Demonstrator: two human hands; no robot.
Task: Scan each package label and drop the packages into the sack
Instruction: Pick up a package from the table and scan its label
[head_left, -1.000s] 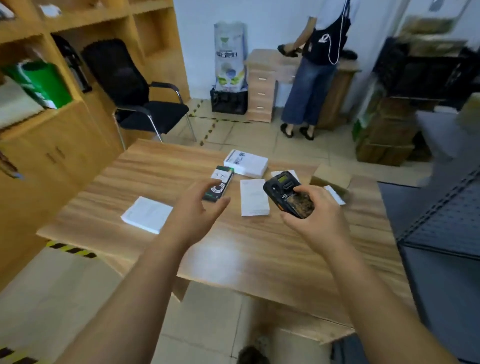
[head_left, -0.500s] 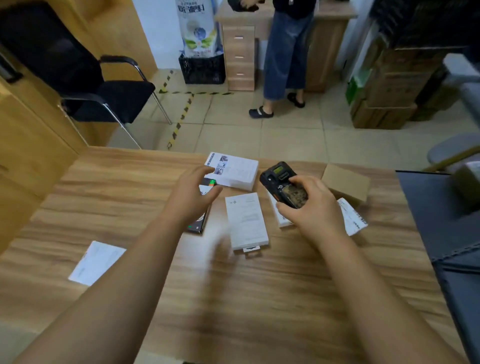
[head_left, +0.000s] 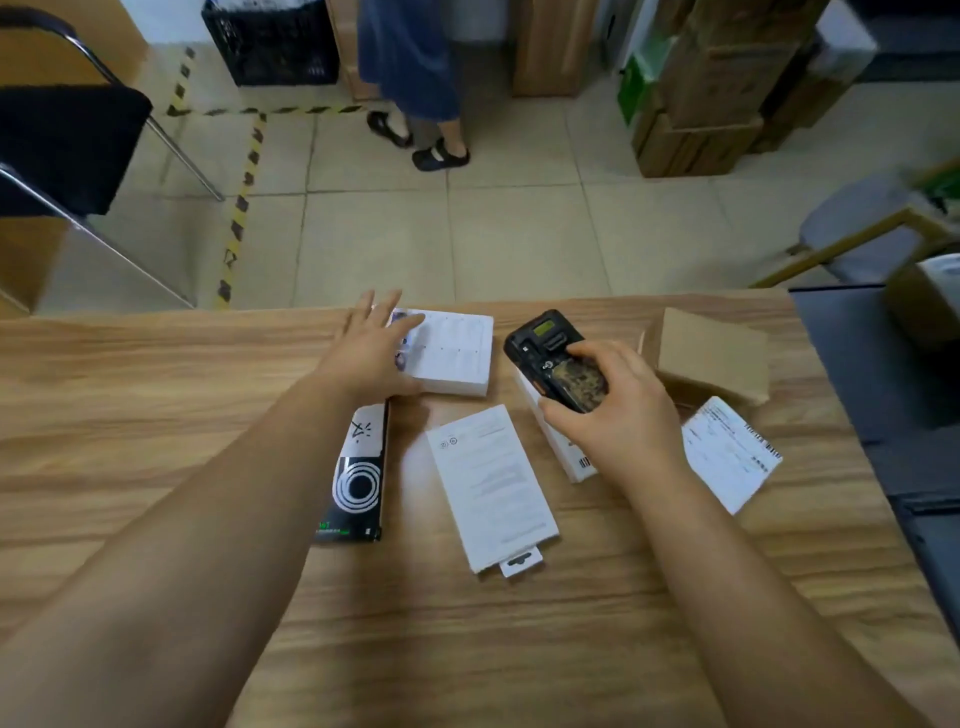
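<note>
Left hand (head_left: 376, 353) reaches to upper centre of the frame, fingers straight and spread, palm resting on the left edge of the white box (head_left: 452, 351) — laid on it, nothing gripped. Right hand (head_left: 618, 415) is curled around the handheld scanner (head_left: 558, 358), thumb on its face, holding it just above the table (head_left: 156, 415) right of centre. Packages visible on the wood: 6. Besides the white box, the black-and-white package (head_left: 358, 483) lies partly under the left forearm, the long white hang-tab package (head_left: 493, 486) sits at centre, a narrow white package (head_left: 563, 452) with a barcode end is mostly hidden under the right hand, the brown carton (head_left: 711, 353) is at upper right, and the flat white labelled mailer (head_left: 730, 452) is just below it. No sack in view — cannot tell whether any package has gone in. Judgement: task is early; every visible package is on the table, so scanning and dropping remain for all 6. The white box looks to be the next pick.
</note>
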